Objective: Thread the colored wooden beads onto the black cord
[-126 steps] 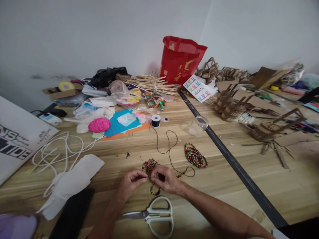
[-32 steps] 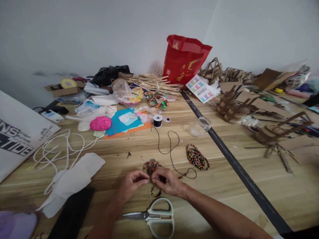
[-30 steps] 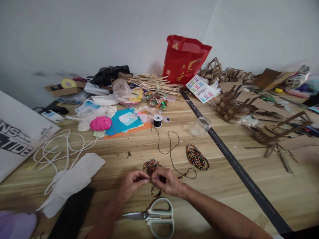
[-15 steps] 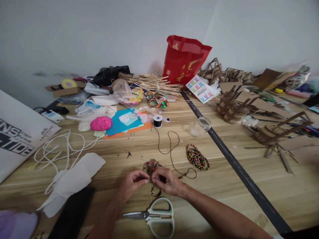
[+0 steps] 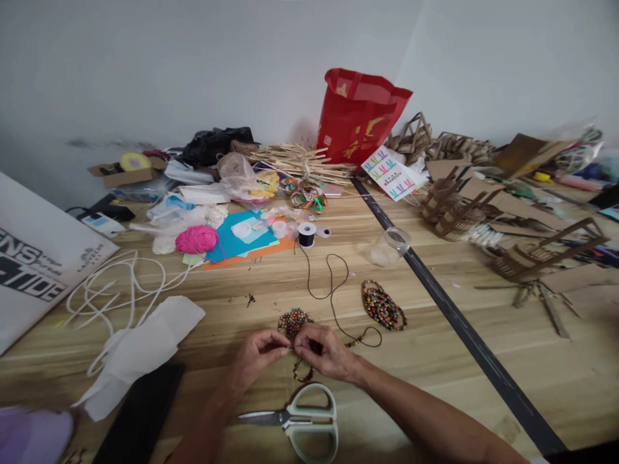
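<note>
My left hand (image 5: 258,353) and my right hand (image 5: 325,351) meet fingertip to fingertip, both pinched. Whatever tiny thing lies between them is too small to make out. Just beyond the fingers sits a pile of multicoloured beads (image 5: 293,319). A short beaded strand (image 5: 310,374) curves below the fingertips. Black cord (image 5: 331,295) winds from a spool (image 5: 306,237) toward my right hand, with a few beads (image 5: 354,341) threaded on it. Looped bead strings (image 5: 383,305) lie farther right. White-handled scissors (image 5: 283,418) rest nearer me, blades pointing left and slightly apart.
A clear jar (image 5: 389,247) stands by a dark strip (image 5: 454,322) crossing the wooden table. Pink yarn (image 5: 196,239), white cable (image 5: 133,290) and white paper (image 5: 145,348) lie left. Woven baskets (image 5: 541,254) are at right; a red bag (image 5: 360,119) stands behind.
Both hands keep the same pinched pose, with only a slight shift at the fingertips. The objects on the table stay where they were.
</note>
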`<act>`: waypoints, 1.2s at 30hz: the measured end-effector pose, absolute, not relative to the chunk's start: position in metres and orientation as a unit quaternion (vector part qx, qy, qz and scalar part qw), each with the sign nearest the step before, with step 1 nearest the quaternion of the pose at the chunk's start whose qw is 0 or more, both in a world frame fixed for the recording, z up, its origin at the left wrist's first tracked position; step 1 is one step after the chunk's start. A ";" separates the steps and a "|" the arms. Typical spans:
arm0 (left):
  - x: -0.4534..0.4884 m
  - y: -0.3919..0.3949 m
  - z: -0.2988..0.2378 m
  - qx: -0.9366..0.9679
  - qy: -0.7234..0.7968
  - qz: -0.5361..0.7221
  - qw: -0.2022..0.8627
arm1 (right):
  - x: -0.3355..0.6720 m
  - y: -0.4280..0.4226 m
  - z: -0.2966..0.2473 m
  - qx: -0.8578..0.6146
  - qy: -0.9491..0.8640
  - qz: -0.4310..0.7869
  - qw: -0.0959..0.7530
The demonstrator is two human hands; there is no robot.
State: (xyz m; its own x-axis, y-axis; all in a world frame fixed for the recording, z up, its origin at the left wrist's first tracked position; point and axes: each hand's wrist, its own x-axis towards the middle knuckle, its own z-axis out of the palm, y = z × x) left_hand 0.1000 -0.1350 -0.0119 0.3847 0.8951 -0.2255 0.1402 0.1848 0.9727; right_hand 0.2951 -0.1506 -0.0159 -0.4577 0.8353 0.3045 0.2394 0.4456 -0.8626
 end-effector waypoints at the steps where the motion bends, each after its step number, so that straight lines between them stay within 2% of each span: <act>1: 0.100 -0.135 -0.012 0.561 0.461 0.306 0.615 | 0.295 -0.151 -0.016 -0.353 -0.759 0.390 0.383; 36: 0.100 -0.137 -0.016 0.578 0.448 0.310 0.608 | 0.295 -0.151 -0.012 -0.360 -0.761 0.386 0.377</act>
